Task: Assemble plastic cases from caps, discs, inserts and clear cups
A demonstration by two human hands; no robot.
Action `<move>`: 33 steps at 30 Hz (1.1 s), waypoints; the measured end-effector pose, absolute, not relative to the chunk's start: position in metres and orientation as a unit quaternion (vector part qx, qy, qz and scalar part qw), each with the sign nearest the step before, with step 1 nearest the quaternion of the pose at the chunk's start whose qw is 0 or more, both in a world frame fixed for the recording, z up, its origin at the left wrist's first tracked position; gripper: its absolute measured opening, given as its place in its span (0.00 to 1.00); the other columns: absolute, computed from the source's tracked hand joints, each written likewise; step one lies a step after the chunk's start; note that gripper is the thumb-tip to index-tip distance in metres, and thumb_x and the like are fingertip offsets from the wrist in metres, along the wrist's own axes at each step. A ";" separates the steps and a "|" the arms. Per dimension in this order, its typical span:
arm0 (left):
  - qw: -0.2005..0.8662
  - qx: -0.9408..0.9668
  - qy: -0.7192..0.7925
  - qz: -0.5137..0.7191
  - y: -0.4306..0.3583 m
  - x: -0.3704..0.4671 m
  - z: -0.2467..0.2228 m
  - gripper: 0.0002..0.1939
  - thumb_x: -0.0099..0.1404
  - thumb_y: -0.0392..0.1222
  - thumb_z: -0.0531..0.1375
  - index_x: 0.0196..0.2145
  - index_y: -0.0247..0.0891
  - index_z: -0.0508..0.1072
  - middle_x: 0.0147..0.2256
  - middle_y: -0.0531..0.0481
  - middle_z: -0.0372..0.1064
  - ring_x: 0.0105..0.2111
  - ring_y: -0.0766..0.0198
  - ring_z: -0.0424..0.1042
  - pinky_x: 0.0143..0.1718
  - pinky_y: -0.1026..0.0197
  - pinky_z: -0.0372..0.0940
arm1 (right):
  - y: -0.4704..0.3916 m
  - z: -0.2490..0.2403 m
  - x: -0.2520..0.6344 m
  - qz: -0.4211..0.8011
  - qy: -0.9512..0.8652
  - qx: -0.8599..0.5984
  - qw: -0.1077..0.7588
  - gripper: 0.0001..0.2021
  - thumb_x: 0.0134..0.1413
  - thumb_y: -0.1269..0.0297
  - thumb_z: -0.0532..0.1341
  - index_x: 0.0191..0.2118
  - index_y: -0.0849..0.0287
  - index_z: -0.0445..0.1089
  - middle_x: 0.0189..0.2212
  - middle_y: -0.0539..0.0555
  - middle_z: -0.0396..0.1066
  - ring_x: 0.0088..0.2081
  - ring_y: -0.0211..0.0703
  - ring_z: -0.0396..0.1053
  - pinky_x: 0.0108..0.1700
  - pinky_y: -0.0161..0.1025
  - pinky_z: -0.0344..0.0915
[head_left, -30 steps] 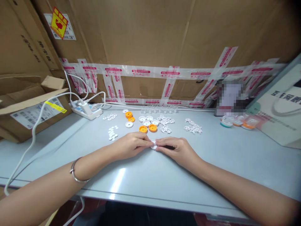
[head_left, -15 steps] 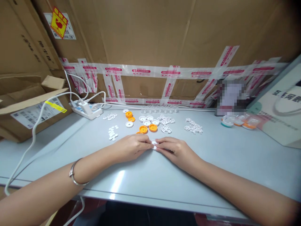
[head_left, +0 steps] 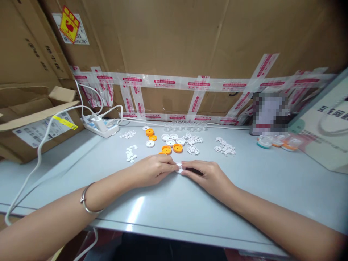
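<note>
A small white round cap [head_left: 178,169] sits on the table between my hands, partly covered by fingers. My left hand [head_left: 155,169] grips its left side, thumb and fingertips pinched together. From the right, the thumb and fingers of my right hand [head_left: 208,176] close on the other edge, with a gap showing inside the curl. Just behind the hands lie orange round caps [head_left: 177,148] and white round caps [head_left: 170,142]. White openwork pieces [head_left: 193,149] are heaped to their right. Small white discs [head_left: 131,156] are scattered left of the caps.
Clear cups [head_left: 185,126] stand in a row at the back. A power strip [head_left: 101,127] with white cables and an open carton [head_left: 35,127] are at left. Finished-looking clear-domed pieces [head_left: 290,142] sit at right beside a paper bag [head_left: 323,123]. A large cardboard box [head_left: 163,43] walls the back.
My right hand's fingers have spread slightly apart, showing more of the white cap. My left hand stays almost where it was. The whole view has shifted very slightly.
</note>
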State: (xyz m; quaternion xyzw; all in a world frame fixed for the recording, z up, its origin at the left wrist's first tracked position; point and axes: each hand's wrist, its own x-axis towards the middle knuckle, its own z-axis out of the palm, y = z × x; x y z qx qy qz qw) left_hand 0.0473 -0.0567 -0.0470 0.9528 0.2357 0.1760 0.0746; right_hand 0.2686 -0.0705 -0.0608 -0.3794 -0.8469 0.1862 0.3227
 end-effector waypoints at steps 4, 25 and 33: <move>0.075 0.954 0.235 0.172 -0.056 0.048 -0.047 0.16 0.68 0.34 0.47 0.48 0.36 0.71 0.40 0.43 0.71 0.40 0.63 0.70 0.42 0.63 0.65 | -0.071 -0.062 0.269 0.163 -0.862 -0.359 0.321 0.10 0.55 0.67 0.60 0.42 0.53 0.74 0.41 0.50 0.76 0.43 0.41 0.73 0.48 0.37 0.68; 0.043 0.870 0.484 0.082 -0.018 -0.022 0.007 0.10 0.60 0.39 0.54 0.32 0.37 0.75 0.33 0.48 0.74 0.31 0.63 0.70 0.33 0.64 0.62 | -0.071 -0.054 0.267 0.204 -0.852 -0.371 0.309 0.07 0.55 0.68 0.58 0.38 0.57 0.72 0.39 0.52 0.73 0.41 0.39 0.71 0.44 0.36 0.67; 0.078 0.831 0.551 -0.011 -0.002 -0.035 -0.003 0.10 0.55 0.42 0.57 0.30 0.38 0.76 0.30 0.49 0.75 0.28 0.63 0.71 0.28 0.67 0.59 | -0.072 -0.053 0.266 0.235 -0.828 -0.417 0.291 0.09 0.50 0.65 0.61 0.40 0.56 0.66 0.37 0.51 0.72 0.39 0.41 0.70 0.43 0.38 0.67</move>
